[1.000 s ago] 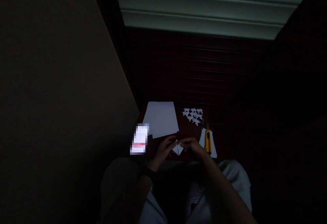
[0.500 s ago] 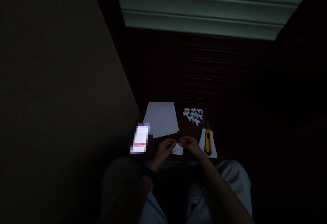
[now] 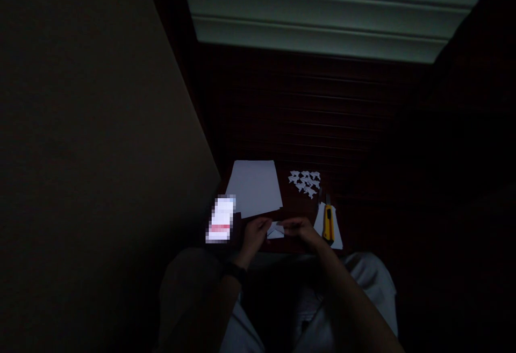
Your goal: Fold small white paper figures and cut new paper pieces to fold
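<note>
A small piece of folded white paper [image 3: 276, 231] with crease lines lies at the front of a dark table, between my hands. My left hand [image 3: 255, 233] grips its left edge with thumb and fingers. On the other side, my right hand [image 3: 301, 229] has its fingertips closed on the right edge. To the right of that hand, a yellow utility knife [image 3: 328, 224] rests on white paper sheets [image 3: 337, 240]. Beyond the hands sits a group of several small folded paper figures [image 3: 305, 182].
A stack of white paper [image 3: 256, 186] lies at the back left of the table. A lit, blurred-out phone [image 3: 221, 218] is at the left edge. A plain wall [image 3: 100, 127] rises on the left, and pale slats [image 3: 322, 14] stand behind.
The folded paper has shifted slightly left and now looks flatter, with a different fold on top. My left hand has moved a little left; my right fingers have lowered to its right edge.
</note>
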`<state>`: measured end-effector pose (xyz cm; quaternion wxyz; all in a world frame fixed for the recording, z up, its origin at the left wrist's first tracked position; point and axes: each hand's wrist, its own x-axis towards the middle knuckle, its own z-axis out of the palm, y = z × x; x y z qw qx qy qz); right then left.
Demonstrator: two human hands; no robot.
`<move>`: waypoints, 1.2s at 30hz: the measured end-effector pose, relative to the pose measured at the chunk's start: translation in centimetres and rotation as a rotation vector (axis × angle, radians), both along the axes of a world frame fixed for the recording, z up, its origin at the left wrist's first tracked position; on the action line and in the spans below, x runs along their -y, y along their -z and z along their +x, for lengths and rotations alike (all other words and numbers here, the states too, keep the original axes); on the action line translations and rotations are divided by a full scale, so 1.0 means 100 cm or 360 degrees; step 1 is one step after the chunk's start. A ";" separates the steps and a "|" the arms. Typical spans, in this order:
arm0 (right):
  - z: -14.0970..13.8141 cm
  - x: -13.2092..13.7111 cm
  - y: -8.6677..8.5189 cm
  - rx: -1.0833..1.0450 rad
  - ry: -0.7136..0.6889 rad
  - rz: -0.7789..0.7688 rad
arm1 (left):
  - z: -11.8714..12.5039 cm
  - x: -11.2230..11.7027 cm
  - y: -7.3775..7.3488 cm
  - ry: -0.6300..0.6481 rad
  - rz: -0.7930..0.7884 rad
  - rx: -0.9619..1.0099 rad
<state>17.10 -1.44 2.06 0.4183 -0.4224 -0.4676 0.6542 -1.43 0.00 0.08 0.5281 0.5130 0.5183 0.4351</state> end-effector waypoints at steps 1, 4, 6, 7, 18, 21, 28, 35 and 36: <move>-0.001 0.000 0.000 0.0021 -0.0010 0.0026 | 0.001 0.000 0.000 0.0001 0.0009 -0.0013; -0.004 0.000 0.000 0.0113 0.0016 0.0084 | 0.003 0.001 -0.002 0.0017 0.0114 -0.0038; -0.005 0.000 0.001 0.0164 0.0051 0.0097 | 0.004 0.002 -0.005 0.0053 0.0161 -0.0043; -0.006 0.000 0.002 0.0173 0.0068 0.0096 | 0.004 0.002 -0.006 0.0078 0.0162 -0.0046; -0.003 -0.001 0.003 0.0271 -0.0028 0.0120 | 0.004 0.003 -0.005 0.0029 0.0200 -0.0110; -0.003 -0.001 0.001 0.0277 -0.0047 0.0120 | 0.004 0.003 -0.006 0.0157 0.0177 -0.0092; -0.003 0.000 0.001 0.0263 -0.0084 0.0147 | 0.005 0.003 -0.007 0.0255 0.0151 -0.0132; -0.003 0.001 -0.001 0.0345 -0.0062 0.0175 | 0.005 0.005 -0.006 0.0216 0.0143 -0.0149; -0.003 0.000 0.000 0.0354 -0.0049 0.0180 | 0.004 0.005 -0.006 0.0214 0.0148 -0.0149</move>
